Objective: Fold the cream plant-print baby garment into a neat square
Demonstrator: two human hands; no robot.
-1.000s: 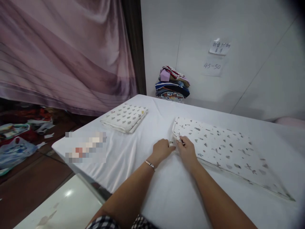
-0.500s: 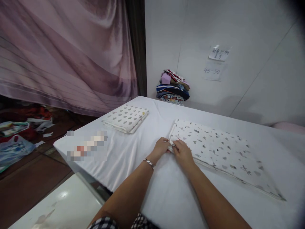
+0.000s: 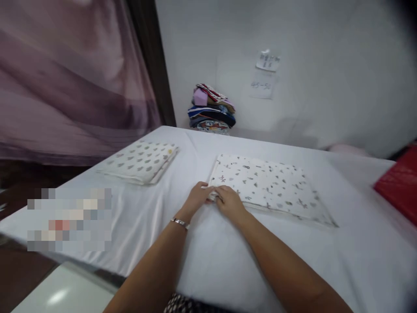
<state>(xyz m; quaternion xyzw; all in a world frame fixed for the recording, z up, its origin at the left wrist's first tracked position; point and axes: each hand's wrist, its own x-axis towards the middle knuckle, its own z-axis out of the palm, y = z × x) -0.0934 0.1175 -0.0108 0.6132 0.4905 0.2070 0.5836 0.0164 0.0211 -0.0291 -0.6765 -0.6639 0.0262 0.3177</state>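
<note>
The white printed cloth sheet (image 3: 267, 184) looks soft and matt, as does the smooth white fabric covering the tabletop (image 3: 228, 261). The mauve curtain (image 3: 65, 78) has a faint satin sheen. The thin wrist bracelet (image 3: 180, 223) gleams like metal.

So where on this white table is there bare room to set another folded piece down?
Bare sheet lies between the folded cloth with grey prints and the patterned cloth, also near the table edge around the forearms. It is crowded at the patterned cloth's near-left corner, where left hand and right hand meet. A clothes stack fills the far corner.
</note>
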